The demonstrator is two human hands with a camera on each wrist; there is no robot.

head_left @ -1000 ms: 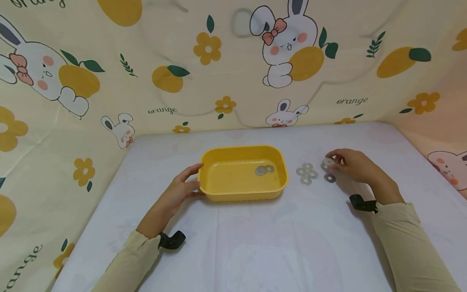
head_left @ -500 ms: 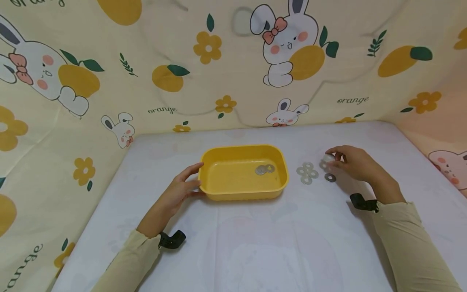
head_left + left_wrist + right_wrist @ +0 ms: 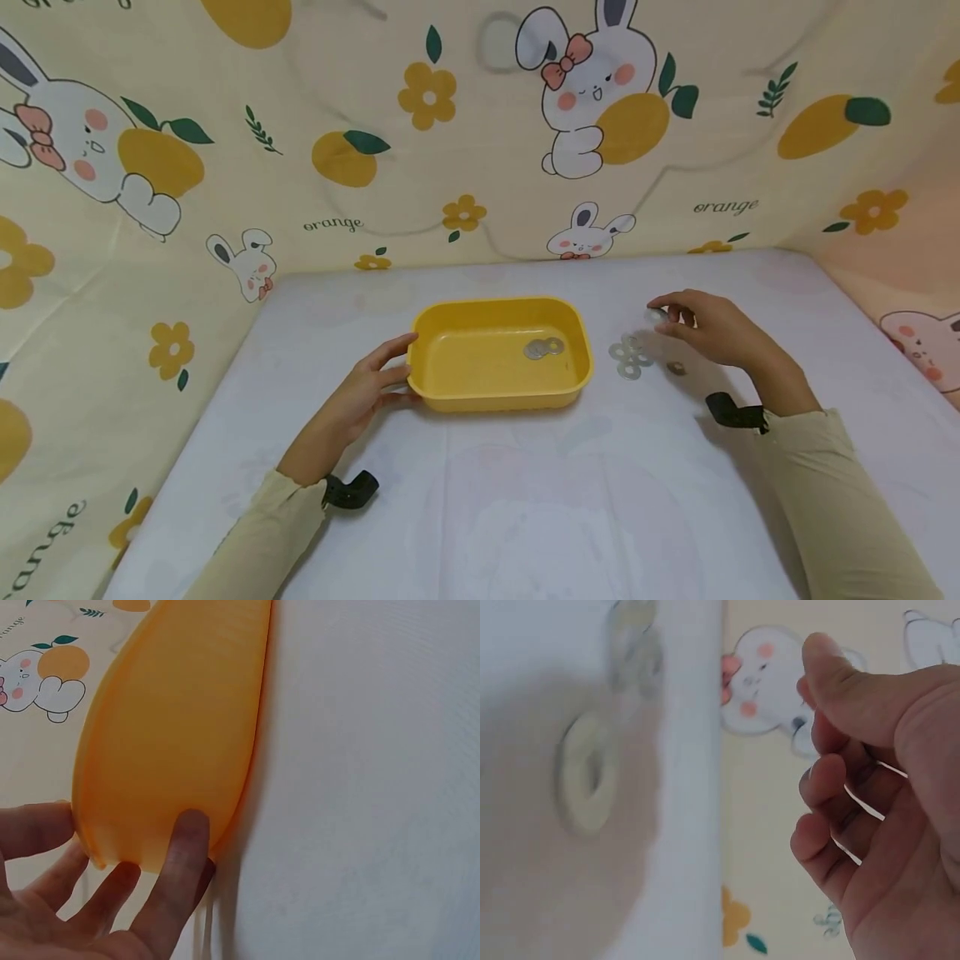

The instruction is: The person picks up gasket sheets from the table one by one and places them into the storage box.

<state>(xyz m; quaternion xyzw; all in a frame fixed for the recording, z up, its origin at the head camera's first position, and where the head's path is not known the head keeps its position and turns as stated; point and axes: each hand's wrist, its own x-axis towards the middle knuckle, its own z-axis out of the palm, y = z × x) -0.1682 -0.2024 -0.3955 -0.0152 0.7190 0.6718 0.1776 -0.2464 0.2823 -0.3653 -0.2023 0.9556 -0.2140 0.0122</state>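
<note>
In the head view my left hand (image 3: 351, 402) holds the left end of a yellow plastic tray (image 3: 493, 403). Up close in the left wrist view, the thumb lies on the outer wall of the tray (image 3: 172, 720) and the fingers bend against its end and rim. To the right, thumb and forefinger of my right hand (image 3: 708, 327) pinch a silvery metal washer (image 3: 656, 315) above the table. Several flat washers (image 3: 630, 357) lie clustered between tray and right hand, and a single washer (image 3: 677, 367) lies under that hand.
A few washers (image 3: 543, 347) lie inside the tray, toward its right end. White cloth covers the table (image 3: 525, 500). A cream curtain (image 3: 450, 167) printed with rabbits and oranges hangs behind it and along the sides.
My right hand has lifted and moved left with the pinched washer. The washers formerly beneath its fingertips are gone from that spot. The left hand and tray stay in place.
</note>
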